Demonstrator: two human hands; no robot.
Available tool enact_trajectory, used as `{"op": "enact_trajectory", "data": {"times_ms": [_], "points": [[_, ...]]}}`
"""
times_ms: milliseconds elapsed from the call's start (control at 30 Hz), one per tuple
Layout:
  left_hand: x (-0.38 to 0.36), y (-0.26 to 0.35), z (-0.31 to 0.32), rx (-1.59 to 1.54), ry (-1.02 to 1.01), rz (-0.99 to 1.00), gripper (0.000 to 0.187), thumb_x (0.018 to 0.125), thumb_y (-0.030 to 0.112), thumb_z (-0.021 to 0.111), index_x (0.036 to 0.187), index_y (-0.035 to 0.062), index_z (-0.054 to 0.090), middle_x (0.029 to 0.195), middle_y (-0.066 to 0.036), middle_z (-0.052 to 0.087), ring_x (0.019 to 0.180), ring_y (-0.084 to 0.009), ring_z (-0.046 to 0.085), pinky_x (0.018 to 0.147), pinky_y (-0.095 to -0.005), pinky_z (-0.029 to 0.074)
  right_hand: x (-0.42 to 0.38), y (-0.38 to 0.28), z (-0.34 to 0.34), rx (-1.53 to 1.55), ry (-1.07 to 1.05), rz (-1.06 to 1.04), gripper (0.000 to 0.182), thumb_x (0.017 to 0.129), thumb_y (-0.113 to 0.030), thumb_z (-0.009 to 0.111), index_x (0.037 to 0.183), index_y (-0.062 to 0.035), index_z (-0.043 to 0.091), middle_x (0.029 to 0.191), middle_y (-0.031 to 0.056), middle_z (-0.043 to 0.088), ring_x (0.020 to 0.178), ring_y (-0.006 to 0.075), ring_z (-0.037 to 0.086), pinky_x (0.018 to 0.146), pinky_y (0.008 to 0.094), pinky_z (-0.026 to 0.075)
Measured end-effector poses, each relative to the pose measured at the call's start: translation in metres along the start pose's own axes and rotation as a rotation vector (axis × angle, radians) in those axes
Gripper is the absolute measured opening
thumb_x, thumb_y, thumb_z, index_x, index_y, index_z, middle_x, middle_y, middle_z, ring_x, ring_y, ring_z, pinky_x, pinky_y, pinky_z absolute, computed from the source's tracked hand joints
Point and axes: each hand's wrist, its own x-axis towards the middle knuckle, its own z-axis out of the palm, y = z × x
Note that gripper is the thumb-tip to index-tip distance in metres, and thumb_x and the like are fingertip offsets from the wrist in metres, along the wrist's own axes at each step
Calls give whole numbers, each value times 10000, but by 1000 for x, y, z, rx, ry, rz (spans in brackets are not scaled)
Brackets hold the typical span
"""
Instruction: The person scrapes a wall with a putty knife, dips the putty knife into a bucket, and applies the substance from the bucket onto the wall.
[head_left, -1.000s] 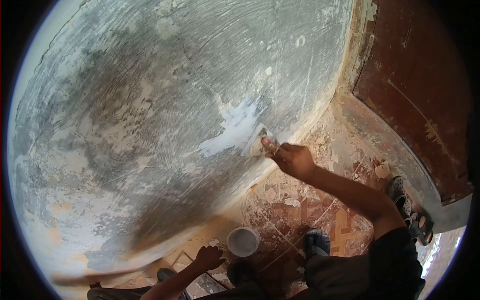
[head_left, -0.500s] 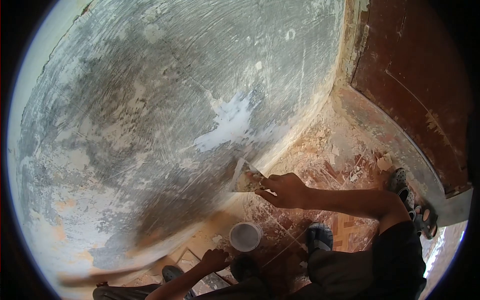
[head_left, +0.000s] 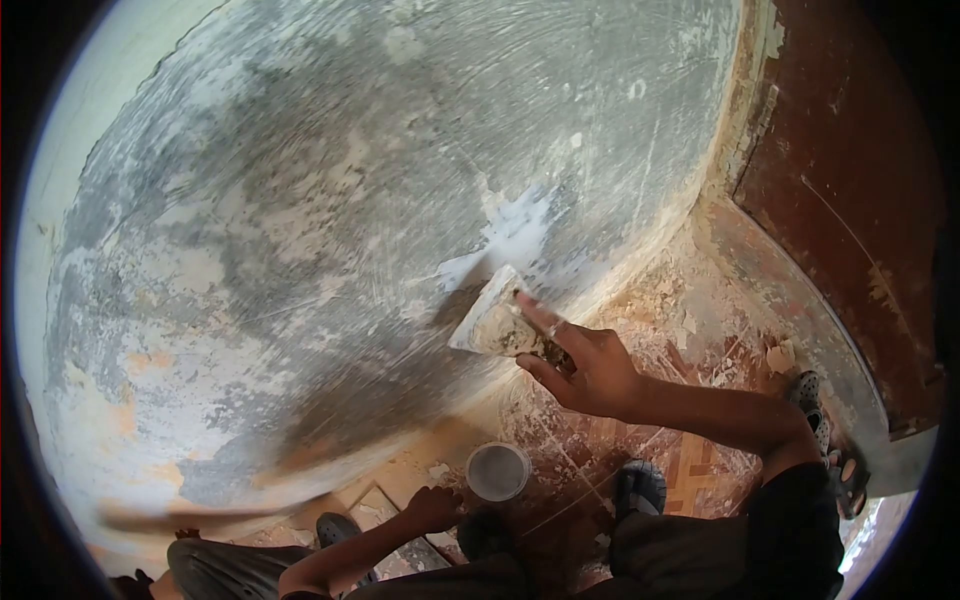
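My right hand [head_left: 600, 372] grips a broad putty knife [head_left: 492, 322], forefinger stretched along the back of its blade. Pale filler is smeared over the blade, which lies close to the scraped grey wall [head_left: 330, 230]. Just above the blade's upper corner is a wet white patch of filler [head_left: 518, 232]. Low in the view, my left hand [head_left: 435, 508] is curled closed beside a white bucket [head_left: 498, 471]; whatever is inside its fingers, if anything, is hidden. The bucket stands on the floor.
Flakes and dust cover the parquet floor [head_left: 690, 470] along the wall's foot. A reddish-brown door [head_left: 850, 170] stands at the right. Clogs [head_left: 806, 395] and sandals [head_left: 850, 485] lie near it. At lower left, a bent grey-trousered knee [head_left: 225, 565] shows.
My right hand has raised the putty knife closer to the white patch, and its smeared face shows more. The whole view has shifted slightly. My left hand stays curled near the bucket.
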Motion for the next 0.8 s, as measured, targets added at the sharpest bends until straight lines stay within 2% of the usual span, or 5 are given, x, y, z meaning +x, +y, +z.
{"op": "enact_trajectory", "data": {"times_ms": [133,267,433,500,800], "points": [[0,4,-1,9,-24,2,437,906,473,564,1137,115,658,1063,-161,666,976,-345,666,828,-490,536,-2,-15,24,265,126,119,727,916,-232,698,1488,25,332,890,196,686,589,239,655,524,314,517],[8,7,9,-15,-14,4,424,909,452,542,1134,112,659,1040,-166,667,976,-348,666,821,-493,536,8,-8,65,230,278,-116,672,922,-183,684,1466,49,364,973,213,689,646,270,689,556,336,541],[16,8,22,-41,42,25,408,899,425,533,1045,85,704,970,-189,704,887,-361,705,761,-491,563,49,-19,117,158,555,-96,628,937,-103,655,1457,92,362,770,139,647,555,149,576,507,268,474],[13,11,16,-4,12,30,405,890,418,540,1051,87,709,986,-193,704,911,-359,703,776,-489,563,53,-24,133,217,517,33,621,933,-94,652,1460,73,370,754,171,632,574,244,620,527,320,501],[8,27,9,-13,-79,44,428,842,431,630,1113,106,693,1077,-196,685,978,-358,685,798,-496,559,-2,21,147,160,389,41,545,911,-109,679,1423,-80,493,744,164,637,626,348,640,551,381,511]]}}
